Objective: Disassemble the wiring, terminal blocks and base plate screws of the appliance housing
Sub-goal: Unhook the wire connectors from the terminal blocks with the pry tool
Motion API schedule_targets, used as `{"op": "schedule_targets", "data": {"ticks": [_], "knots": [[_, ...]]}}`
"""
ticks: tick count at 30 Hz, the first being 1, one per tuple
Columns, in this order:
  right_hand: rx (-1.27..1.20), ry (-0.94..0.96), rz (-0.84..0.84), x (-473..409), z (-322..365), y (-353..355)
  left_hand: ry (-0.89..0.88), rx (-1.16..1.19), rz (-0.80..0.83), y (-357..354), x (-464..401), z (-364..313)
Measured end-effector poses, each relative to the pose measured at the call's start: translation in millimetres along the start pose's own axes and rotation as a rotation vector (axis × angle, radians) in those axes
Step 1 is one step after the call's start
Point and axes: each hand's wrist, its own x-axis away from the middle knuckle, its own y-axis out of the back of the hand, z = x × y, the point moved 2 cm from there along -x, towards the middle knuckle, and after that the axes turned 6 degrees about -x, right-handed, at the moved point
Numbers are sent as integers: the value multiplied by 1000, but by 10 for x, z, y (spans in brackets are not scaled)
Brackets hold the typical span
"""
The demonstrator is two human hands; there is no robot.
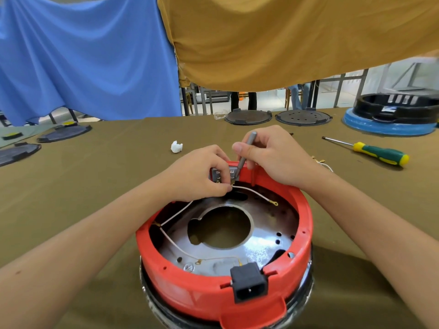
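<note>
Hands at terminal block, red round housing, white wires

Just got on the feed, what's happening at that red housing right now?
A person is working at the far rim of the red housing. The right hand holds a slim grey screwdriver with its tip down at the metal terminal block. The left hand pinches the white wire where it meets the block. A green-and-yellow screwdriver lies unused on the table.
</note>
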Motion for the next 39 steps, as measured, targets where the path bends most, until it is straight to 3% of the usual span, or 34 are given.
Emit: {"op": "schedule_targets", "data": {"ticks": [4, 11, 16, 20, 31, 36, 39], "knots": [[25, -77, 11, -11, -16, -32, 6, -12, 11, 0, 12, -9], [19, 36, -98, 44, 26, -12, 9, -3, 3, -1, 8, 1], [23, 27, -31, 32, 6, -33, 12, -13, -4, 0, 6, 5], [-56, 6, -10, 17, -39, -24, -8, 5, 11, 3, 15, 1], [-442, 68, -214, 26, -53, 11, -20, 173, -8, 43, 37, 70], [-499, 76, -173, 34, -64, 33, 1, 404, -110, 141, 79, 41], [-533, 59, -145, 43, -92, 56, 81, 405, -115, 257, 144, 63]]}}
